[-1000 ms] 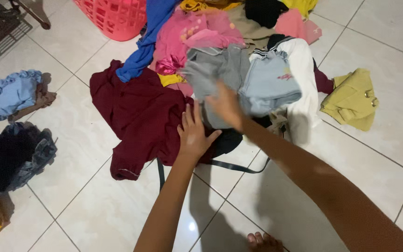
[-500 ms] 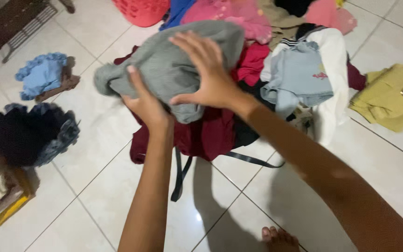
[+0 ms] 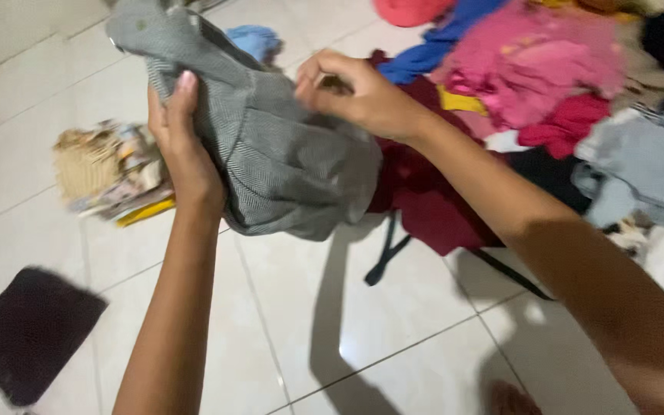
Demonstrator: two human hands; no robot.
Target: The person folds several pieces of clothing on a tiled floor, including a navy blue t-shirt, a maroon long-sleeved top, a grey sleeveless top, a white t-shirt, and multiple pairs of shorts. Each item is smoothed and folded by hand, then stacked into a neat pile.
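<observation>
Above glossy tiles, both hands gripping crumpled grey herringbone-weave garment (image 3: 286, 161)

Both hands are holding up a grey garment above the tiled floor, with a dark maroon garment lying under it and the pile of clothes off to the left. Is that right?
Not quite: the head view shows the pile of clothes to the right. The rest stands: the left hand and right hand hold the grey garment above the tiled floor, over the maroon garment.
</observation>
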